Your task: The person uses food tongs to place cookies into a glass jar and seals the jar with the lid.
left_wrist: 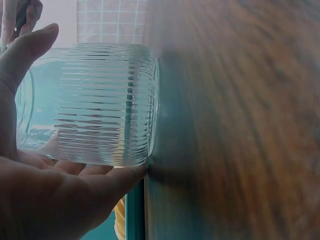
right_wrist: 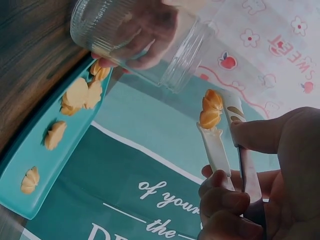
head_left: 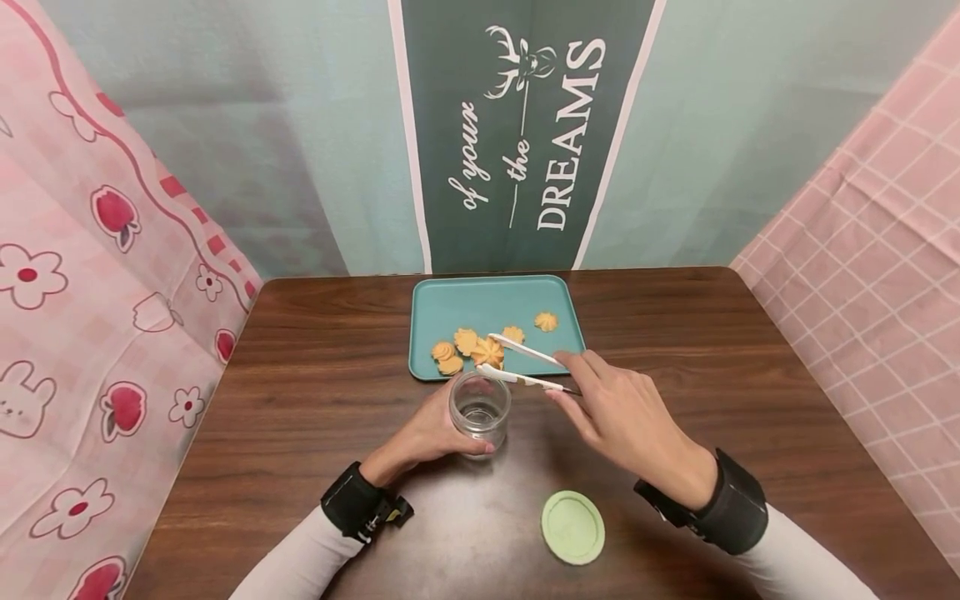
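A dark wooden desk [head_left: 315,375] stands before a pale backdrop with a green banner [head_left: 525,125] reading "of your the DREAMS"; pink patterned cloths [head_left: 90,317] hang at left and right. At the far middle of the desk lies a teal tray [head_left: 457,300] carrying several orange flower-shaped cookies [head_left: 448,357]. A pale green lid [head_left: 573,527] lies flat on the near side of the desk, right of centre.

The glass jar [head_left: 480,411] is clear, ribbed round its wall and open at the top. It stands upright on the desk just near of the tray. The left hand [head_left: 427,433] wraps it from the left, fingers curled round its wall, the grip clamped on the glass.

The right hand [head_left: 622,412] pinches white tongs [head_left: 521,365] between thumb and fingers. The tongs' tips are closed on one cookie [right_wrist: 210,112], held above the tray's near edge just beyond the jar's mouth.
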Tool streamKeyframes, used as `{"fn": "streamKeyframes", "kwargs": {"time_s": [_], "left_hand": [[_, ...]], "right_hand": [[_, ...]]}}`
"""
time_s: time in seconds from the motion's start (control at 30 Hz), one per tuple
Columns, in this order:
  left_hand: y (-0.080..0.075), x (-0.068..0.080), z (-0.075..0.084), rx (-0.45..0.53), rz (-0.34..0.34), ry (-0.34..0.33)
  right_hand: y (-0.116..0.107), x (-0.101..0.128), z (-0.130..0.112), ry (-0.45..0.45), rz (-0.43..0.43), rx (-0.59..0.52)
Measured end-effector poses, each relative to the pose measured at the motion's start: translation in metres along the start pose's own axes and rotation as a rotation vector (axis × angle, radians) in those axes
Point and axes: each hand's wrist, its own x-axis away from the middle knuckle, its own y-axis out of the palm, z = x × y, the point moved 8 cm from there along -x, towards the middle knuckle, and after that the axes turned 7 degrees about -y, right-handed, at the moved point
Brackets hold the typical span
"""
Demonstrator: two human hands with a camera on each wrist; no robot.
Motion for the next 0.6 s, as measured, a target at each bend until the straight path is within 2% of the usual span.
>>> {"fn": "streamKeyframes", "kwargs": {"time_s": [0.27, 0.6], "left_hand": [[-0.001, 0.002, -0.001, -0.058, 0.026, -0.039], [-0.001, 0.001, -0.004, -0.044, 0.023, -0.069]], "right_hand": [[0.000, 0.006, -0.007, -0.031, 0.006, -0.016], [0.001, 0.010, -0.011, -0.044, 0.003, -0.019]]}}
